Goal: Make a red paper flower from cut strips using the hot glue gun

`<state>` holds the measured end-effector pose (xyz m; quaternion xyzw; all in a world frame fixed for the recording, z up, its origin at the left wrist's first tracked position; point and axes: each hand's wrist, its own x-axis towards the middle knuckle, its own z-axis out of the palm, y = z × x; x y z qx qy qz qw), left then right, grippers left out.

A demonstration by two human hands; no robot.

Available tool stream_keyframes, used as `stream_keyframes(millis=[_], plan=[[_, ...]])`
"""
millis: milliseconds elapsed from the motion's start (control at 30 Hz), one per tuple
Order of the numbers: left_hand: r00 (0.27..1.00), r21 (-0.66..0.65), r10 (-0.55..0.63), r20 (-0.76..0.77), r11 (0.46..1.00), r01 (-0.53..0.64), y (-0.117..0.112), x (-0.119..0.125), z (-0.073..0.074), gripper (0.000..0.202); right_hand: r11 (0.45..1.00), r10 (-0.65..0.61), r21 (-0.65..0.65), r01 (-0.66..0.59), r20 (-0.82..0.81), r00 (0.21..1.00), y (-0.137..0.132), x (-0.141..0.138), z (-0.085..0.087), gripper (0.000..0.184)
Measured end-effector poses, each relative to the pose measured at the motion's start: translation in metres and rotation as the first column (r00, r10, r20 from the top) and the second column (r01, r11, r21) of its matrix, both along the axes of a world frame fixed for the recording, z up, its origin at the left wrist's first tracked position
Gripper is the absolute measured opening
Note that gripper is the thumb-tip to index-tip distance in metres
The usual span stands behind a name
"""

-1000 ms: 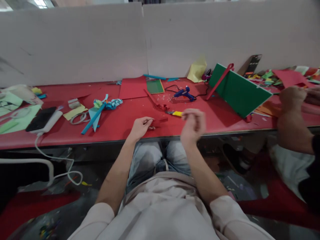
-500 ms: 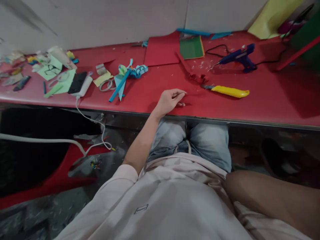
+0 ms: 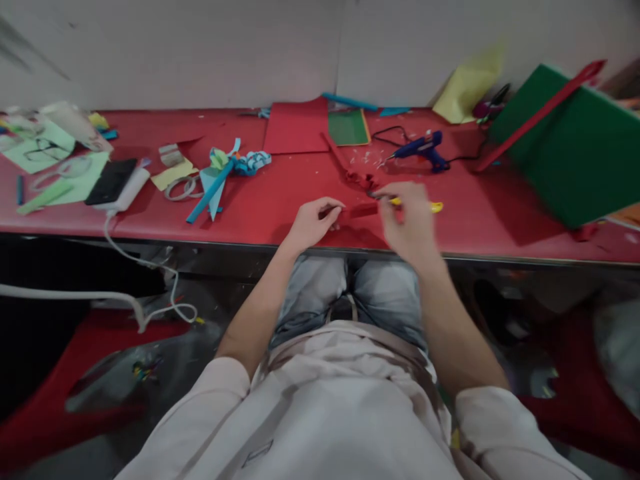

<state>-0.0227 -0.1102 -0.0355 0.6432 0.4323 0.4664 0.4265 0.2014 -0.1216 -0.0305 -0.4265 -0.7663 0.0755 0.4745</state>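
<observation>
My left hand (image 3: pixel 314 224) rests low over the table's front edge, its thumb and fingertips pinched on a small red strip (image 3: pixel 363 211), likely paper, hard to make out against the red tabletop. At the strip's other end is my right hand (image 3: pixel 411 220), smeared by motion, so its grip on the strip is unclear. Behind the right hand lies a yellow box cutter (image 3: pixel 436 207), mostly covered. Just beyond the hands is a crumpled red paper piece (image 3: pixel 361 180) with a rolled red paper stick (image 3: pixel 335 152).
A blue glue gun (image 3: pixel 420 150) with a black cord lies at the back right. Farther right stands a green board (image 3: pixel 575 153) with a red strip. To the left are a blue paper flower (image 3: pixel 250 163), tape rolls (image 3: pixel 181 189) and a phone (image 3: pixel 111 181). Red sheets (image 3: pixel 297 127) lie behind.
My right hand has come up from beside my body to the red strip, facing my left hand. The view has turned right; the left hand keeps its pinch.
</observation>
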Motion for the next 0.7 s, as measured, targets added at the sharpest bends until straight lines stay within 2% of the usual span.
stream_keyframes(millis=[100,133,200,333,433,600,700], plan=[[1.0,-0.002,0.014,-0.021,1.0,-0.014,0.0,-0.005,0.001,0.012,0.983,0.079,-0.162,-0.082,-0.022,0.997,0.009,-0.007,-0.004,0.028],[1.0,-0.009,0.02,-0.017,1.0,-0.021,0.0,-0.006,0.001,0.014,0.961,0.117,-0.244,-0.129,-0.062,0.991,0.01,-0.01,-0.007,0.029],[1.0,-0.017,0.028,-0.007,0.999,-0.028,0.002,-0.008,0.001,0.016,0.939,0.117,-0.306,-0.16,-0.154,0.981,0.011,-0.013,-0.01,0.03],[0.999,-0.041,0.036,0.024,0.999,-0.035,0.005,-0.008,0.001,0.017,0.929,0.162,-0.297,-0.219,-0.207,0.965,0.006,-0.012,-0.009,0.034],[0.999,-0.045,0.032,0.007,0.998,-0.032,0.004,-0.007,0.003,0.02,0.941,0.153,-0.268,-0.207,-0.208,0.966,0.005,-0.011,-0.007,0.021],[0.998,0.075,-0.002,-0.064,0.997,0.007,-0.003,-0.008,0.006,0.043,0.962,0.083,-0.232,-0.145,-0.256,0.963,0.003,-0.015,-0.007,0.017],[0.997,0.113,-0.008,-0.076,0.993,0.017,-0.006,-0.008,0.007,0.045,0.961,0.118,-0.215,-0.176,-0.256,0.959,0.002,-0.015,-0.007,0.015]])
